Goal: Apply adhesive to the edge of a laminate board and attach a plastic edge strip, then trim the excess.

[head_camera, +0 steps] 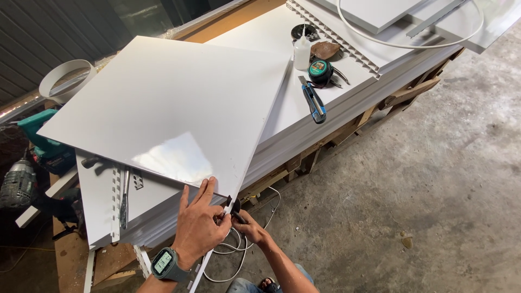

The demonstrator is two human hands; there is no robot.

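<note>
Glossy white panel, probably plastic.

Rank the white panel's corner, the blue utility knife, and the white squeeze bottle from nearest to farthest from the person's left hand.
From the left hand:
1. White panel corner, under the fingers.
2. Blue utility knife, up and right on the bench.
3. White squeeze bottle, farther back, beyond the knife.

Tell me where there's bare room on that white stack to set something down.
Free: the white stack top between the tilted white panel and the glue bottle; also the strip between that panel's edge and the utility knife. Crowded: around the tape measure, and the near corner, where both hands work.
</note>
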